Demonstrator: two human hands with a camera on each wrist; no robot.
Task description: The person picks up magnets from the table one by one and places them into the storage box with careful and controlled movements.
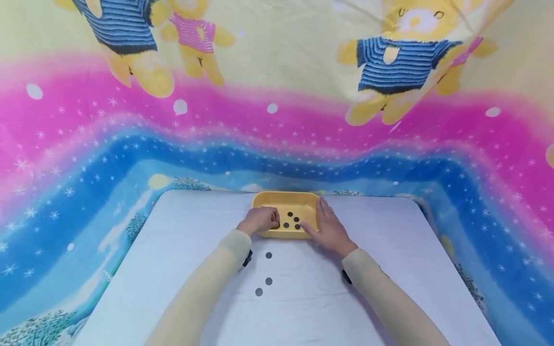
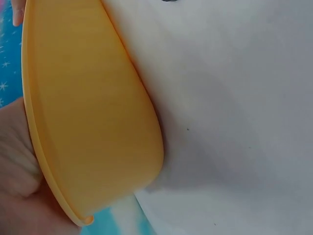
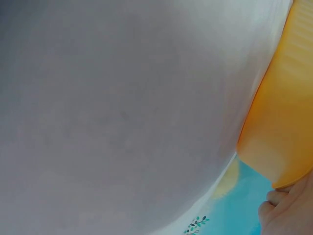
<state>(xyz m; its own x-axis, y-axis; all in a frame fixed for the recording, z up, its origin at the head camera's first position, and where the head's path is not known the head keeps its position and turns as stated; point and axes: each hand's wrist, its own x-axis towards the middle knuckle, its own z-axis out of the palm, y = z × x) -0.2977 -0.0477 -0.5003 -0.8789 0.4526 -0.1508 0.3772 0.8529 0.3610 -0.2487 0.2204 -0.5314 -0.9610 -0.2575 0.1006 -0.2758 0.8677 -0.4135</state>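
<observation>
A yellow rectangular plastic box (image 1: 287, 234) stands at the far side of the table. Several small dark round discs (image 1: 290, 214), like coins or button magnets, lie on its floor. My left hand (image 1: 261, 219) reaches over the box's left front corner, its curled fingers pinching another dark disc (image 1: 277, 225) low inside. On the right end of the box rests my right hand (image 1: 331, 231), fingers straight along the side and thumb over the front rim. In the left wrist view, the box wall (image 2: 93, 112) hides the left fingertips.
Three more dark discs lie on the white tabletop in front of the box, one nearer (image 1: 269, 255) and two farther from it (image 1: 258, 291). Behind the table hangs a patterned cloth (image 1: 277, 129) with bears and snowflakes, close to the box's back side.
</observation>
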